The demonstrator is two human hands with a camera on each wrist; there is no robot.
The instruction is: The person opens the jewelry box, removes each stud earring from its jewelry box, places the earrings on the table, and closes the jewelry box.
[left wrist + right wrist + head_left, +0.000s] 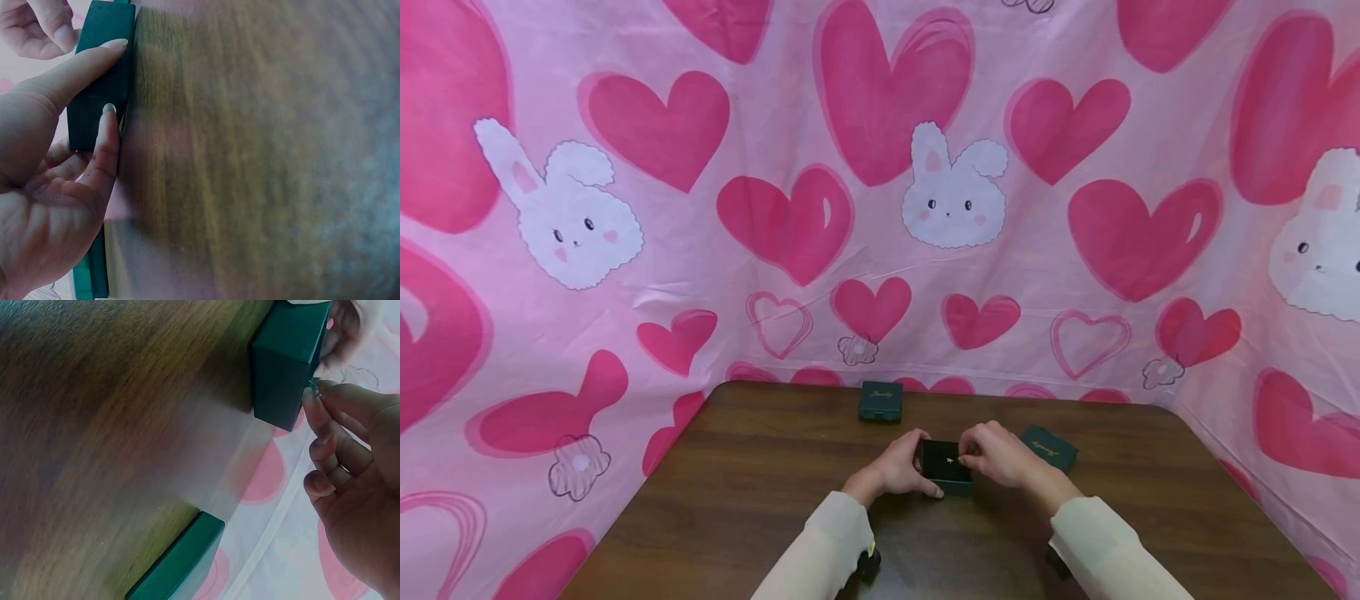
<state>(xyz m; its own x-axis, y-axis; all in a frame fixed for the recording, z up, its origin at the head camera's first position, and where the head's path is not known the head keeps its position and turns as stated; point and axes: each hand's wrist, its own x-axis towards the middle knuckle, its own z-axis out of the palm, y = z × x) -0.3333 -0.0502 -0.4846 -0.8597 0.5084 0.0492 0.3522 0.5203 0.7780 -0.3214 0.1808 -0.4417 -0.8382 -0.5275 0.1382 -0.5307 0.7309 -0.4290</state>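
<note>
My left hand (pixel 898 467) grips a dark green jewelry box (pixel 103 75) from its left side, thumb along the front wall. The box has its top off and shows a black insert (pixel 936 471). On that insert lies a tiny shiny piece of jewelry (pixel 950 460), too small to make out its kind. My right hand (pixel 996 454) is at the box's right edge. In the right wrist view, its thumb and index finger pinch a small, thin, shiny piece of jewelry (pixel 314 388) just over the rim; the other fingers curl loosely.
A green lid (pixel 1049 448) with gold lettering lies on the wooden table (pixel 760 492), right of and behind the right hand. Another green box (pixel 881 402), closed, stands near the table's back edge. A pink heart-patterned cloth (pixel 880 250) hangs behind the table.
</note>
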